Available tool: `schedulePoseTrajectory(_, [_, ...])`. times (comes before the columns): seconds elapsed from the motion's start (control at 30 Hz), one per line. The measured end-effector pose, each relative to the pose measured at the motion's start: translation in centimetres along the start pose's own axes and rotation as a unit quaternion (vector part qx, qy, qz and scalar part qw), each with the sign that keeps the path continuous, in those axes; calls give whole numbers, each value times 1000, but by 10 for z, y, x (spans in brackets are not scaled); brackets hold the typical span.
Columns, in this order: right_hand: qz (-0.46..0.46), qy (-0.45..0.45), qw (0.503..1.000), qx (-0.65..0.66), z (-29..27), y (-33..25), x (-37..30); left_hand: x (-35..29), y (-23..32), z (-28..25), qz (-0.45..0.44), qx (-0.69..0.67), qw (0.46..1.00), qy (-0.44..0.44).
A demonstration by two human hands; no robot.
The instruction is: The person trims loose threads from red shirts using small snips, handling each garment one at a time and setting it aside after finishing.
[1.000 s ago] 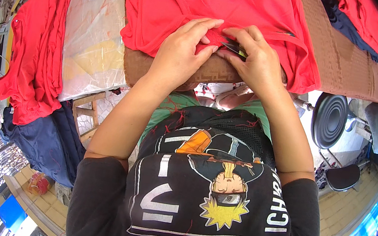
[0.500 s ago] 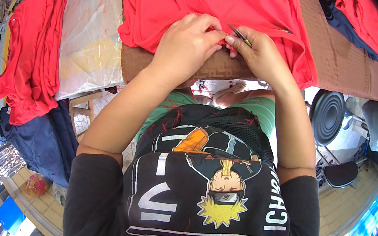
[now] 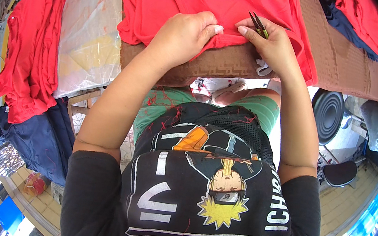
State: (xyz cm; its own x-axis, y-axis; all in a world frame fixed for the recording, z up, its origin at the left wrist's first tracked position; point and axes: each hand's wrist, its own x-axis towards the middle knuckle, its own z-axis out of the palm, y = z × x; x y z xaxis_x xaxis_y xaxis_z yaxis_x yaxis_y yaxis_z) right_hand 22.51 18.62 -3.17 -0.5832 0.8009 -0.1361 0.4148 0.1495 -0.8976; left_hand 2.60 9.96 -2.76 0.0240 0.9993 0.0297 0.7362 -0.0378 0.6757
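A red garment (image 3: 242, 3) lies spread over the brown cloth-covered table edge in front of me. My left hand (image 3: 184, 36) is closed in a pinch on the garment's near edge, thumb on top. To its right, my right hand (image 3: 274, 45) has a pair of thread snips (image 3: 260, 26) tucked in it, with the dark pointed blades sticking up and away and a yellow-green part showing. The right thumb and forefinger come close together over the garment; whether a thread is between them is too small to tell.
Red clothing (image 3: 41, 46) and dark blue clothing (image 3: 36, 134) hang at the left, beside a plastic-covered surface (image 3: 90, 33). More red and navy garments (image 3: 361, 26) lie at the far right. A round black stool seat (image 3: 326, 116) stands right of my legs. Loose red threads cling to my lap.
My hands have drawn apart, the right one moving to the right with the snips. The snips' blades now point more upward, and the garment's edge shows between my hands.
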Motion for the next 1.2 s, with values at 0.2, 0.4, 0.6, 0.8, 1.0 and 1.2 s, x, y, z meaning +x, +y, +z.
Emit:
schedulePoseTrajectory(0.2, [-142,98,975,-139,0,6,-2,7,-6,1,-19,-108,994,-27])
schedulePoseTrajectory(0.4, [-232,125,956,-130,38,-12,-18,15,-14,2,-109,-250,961,-43])
schedulePoseTrajectory(0.6, [-236,131,952,-146,41,-5,-12,4,-7,-3,-191,-377,905,-44])
schedulePoseTrajectory(0.8, [-161,98,981,-52,31,-15,-10,-2,-5,-5,-175,-410,893,-59])
schedulePoseTrajectory(1.0, [-195,89,969,-123,33,-17,-8,-5,-1,0,-107,-365,923,-56])
schedulePoseTrajectory(1.2, [-194,47,966,-163,24,-22,-7,-7,-9,4,-110,-346,929,-75])
